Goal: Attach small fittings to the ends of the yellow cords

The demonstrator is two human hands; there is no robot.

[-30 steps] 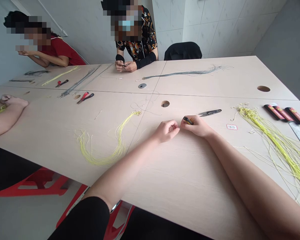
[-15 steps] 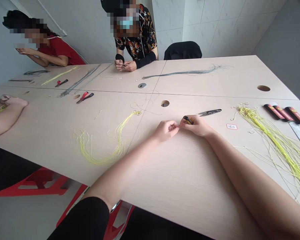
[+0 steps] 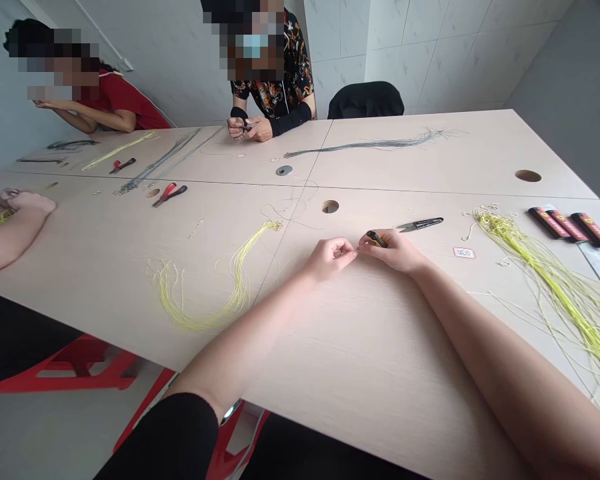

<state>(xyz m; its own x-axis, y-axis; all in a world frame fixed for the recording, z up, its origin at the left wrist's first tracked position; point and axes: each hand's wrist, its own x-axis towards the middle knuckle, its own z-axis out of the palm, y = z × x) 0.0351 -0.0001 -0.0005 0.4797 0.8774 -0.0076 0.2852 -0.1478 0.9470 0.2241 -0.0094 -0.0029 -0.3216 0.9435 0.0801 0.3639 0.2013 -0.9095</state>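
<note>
Right hand (image 3: 395, 255) pinches a small black-and-yellow object (image 3: 376, 239) beside the curled left hand (image 3: 330, 260), its hold unclear, above the surface (image 3: 380, 373)

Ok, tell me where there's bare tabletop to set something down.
Use the tabletop nearer you than your left hand and right hand. Another patch lies below the grey cord bundle, left of the round hole. The right end is crowded with yellow cords and red-black cases.

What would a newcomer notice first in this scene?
The bright yellow cord bundles stand out most: one loops across the table at left, another spreads along its right side. At the centre, the left hand and right hand come together, the right pinching a small black-and-yellow object.
</note>
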